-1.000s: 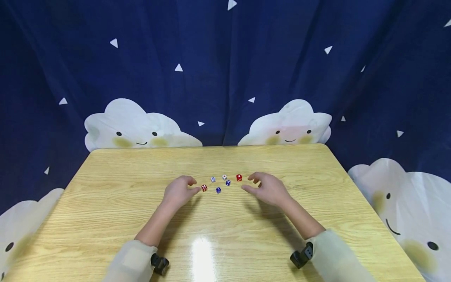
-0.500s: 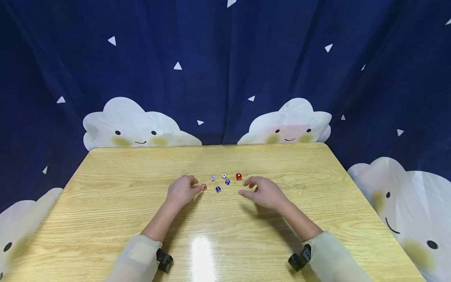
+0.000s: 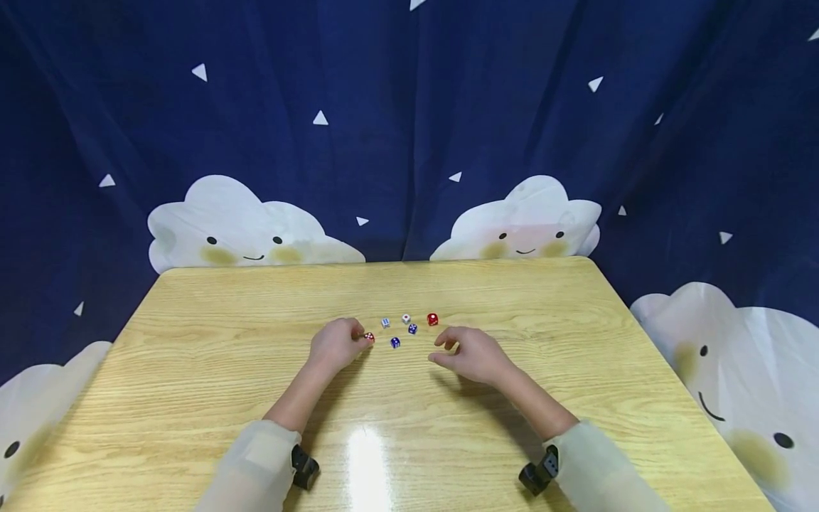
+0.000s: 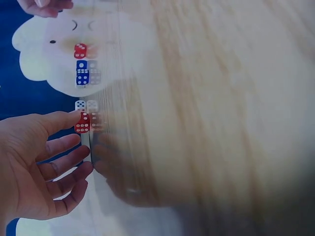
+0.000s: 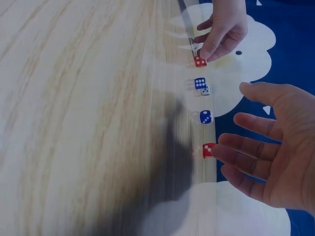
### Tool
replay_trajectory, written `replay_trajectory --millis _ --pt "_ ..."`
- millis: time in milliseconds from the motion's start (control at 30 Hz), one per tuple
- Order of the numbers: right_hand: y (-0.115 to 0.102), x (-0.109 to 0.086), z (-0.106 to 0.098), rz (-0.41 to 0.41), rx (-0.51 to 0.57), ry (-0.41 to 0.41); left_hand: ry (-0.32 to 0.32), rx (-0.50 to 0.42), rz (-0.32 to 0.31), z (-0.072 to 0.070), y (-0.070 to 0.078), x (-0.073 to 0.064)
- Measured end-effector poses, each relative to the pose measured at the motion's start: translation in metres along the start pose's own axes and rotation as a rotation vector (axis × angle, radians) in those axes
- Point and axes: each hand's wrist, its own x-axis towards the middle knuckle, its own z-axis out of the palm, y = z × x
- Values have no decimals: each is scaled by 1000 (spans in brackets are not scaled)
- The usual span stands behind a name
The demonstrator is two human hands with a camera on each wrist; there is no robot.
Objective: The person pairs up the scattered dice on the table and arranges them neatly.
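A red die [image 3: 369, 338] lies at the left end of a small group of dice on the wooden table. My left hand [image 3: 335, 345] is at this die. In the left wrist view the thumb reaches to the red die [image 4: 82, 123], and the other fingers are loosely bent and spread. My right hand [image 3: 473, 353] hovers just in front of the other red die [image 3: 432, 319], thumb and fingers apart and nothing between them. Between the hands sit two blue dice, one nearer [image 3: 395, 342] and one farther [image 3: 412, 328], and two white dice, one left [image 3: 385, 323] and one right [image 3: 406, 318].
The wooden table [image 3: 224, 370] has a bright glare spot near its front. Behind it hangs a dark blue curtain [image 3: 358, 85] with smiling white clouds. A black wrist camera sits on each sleeve.
My left hand has edged right, its thumb now overlapping the left red die. My right hand has shifted slightly left and nearer to me. The dice have kept their arrangement.
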Motion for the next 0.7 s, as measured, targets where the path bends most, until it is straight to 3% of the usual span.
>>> replay_trajectory --millis 400,700 --pt "-5 2 8 -46 -13 -28 12 12 8 2 -4 0" --pt "-8 4 13 -46 -9 -44 10 -20 21 -1 -5 -10"
